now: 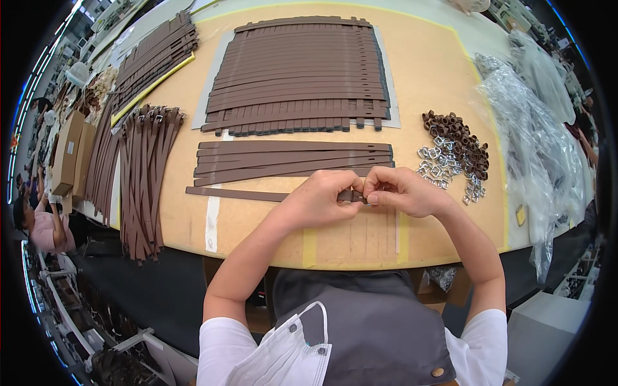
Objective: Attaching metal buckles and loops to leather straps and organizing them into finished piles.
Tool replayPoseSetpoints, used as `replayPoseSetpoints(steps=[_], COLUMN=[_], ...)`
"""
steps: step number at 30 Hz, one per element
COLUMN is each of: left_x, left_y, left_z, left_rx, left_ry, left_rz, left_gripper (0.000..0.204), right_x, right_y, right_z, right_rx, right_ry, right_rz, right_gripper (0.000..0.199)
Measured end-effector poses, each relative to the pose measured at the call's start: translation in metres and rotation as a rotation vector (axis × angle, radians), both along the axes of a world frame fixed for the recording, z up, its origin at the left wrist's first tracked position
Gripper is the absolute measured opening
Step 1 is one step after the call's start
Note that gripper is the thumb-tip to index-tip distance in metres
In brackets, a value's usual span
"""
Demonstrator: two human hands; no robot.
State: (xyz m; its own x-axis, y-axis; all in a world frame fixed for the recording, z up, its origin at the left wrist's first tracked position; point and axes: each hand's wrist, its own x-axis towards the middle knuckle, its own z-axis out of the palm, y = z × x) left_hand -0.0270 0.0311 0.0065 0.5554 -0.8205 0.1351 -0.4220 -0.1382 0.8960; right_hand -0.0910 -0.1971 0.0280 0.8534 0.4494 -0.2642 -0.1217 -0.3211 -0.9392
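Observation:
Both my hands meet near the middle of the table, at the right end of a brown strap that lies out to the left. My left hand pinches the strap close to that end. Fingertips of my right hand are pressed together on the strap's very end; a small dark bit shows between the hands, too small to name. Just beyond them is a short stack of brown straps. To the right of my right hand lie silver buckles and a heap of small brown loops.
A wide layer of brown straps covers a grey board at the back. Straps with buckles hang over the left table edge. Clear plastic bags lie at right. Cardboard boxes and a seated person are at far left.

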Motion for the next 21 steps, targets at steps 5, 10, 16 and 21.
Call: replayPoseSetpoints(steps=[5, 10, 16, 21], left_x=[0.0, 0.0, 0.0, 0.002], left_y=[0.0, -0.001, 0.0, -0.001], left_z=[-0.004, -0.004, -0.005, -0.003], left_rx=[-0.022, 0.007, 0.021, 0.03], left_ry=[-0.001, 0.018, 0.166, 0.24], left_rz=[0.022, 0.028, 0.053, 0.016], left_gripper=[0.022, 0.021, 0.019, 0.021], right_x=[-0.003, -0.005, -0.006, -0.006], right_y=[0.006, 0.016, 0.023, 0.023], right_z=[-0.013, -0.006, -0.005, -0.014], right_rx=[0.121, -0.012, -0.037, 0.204], right_ry=[0.078, -0.02, -0.036, 0.143], right_rz=[-0.171, -0.232, -0.32, -0.383], right_gripper=[0.014, 0.016, 0.022, 0.027])
